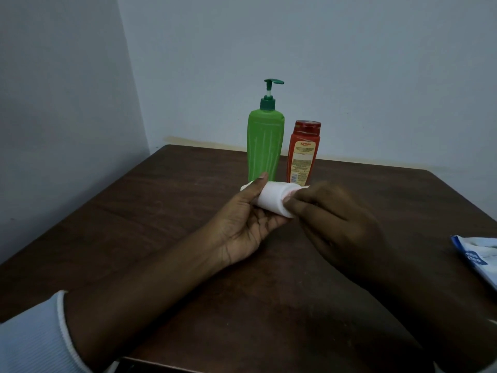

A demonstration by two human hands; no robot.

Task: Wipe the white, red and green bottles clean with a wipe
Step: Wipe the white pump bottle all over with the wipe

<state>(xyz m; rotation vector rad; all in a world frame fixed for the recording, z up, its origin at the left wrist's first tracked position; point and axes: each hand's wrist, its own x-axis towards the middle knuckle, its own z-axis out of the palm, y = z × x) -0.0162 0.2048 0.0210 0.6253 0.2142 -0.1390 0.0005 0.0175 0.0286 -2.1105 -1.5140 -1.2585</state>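
The red plastic bottle with a red cap (303, 152) in front of me has a cream back label (301, 165) headed with the orange word "Karthika". The fine print beneath is too small for me to read. On the blue-and-white plastic packet (481, 261) at my right, white letters on a blue band are cut off and blurred.

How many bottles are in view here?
3. The green bottle stands at the back of the table, the red bottle stands just right of it, and the white bottle lies sideways, held by the left hand and right hand. None seems hidden.
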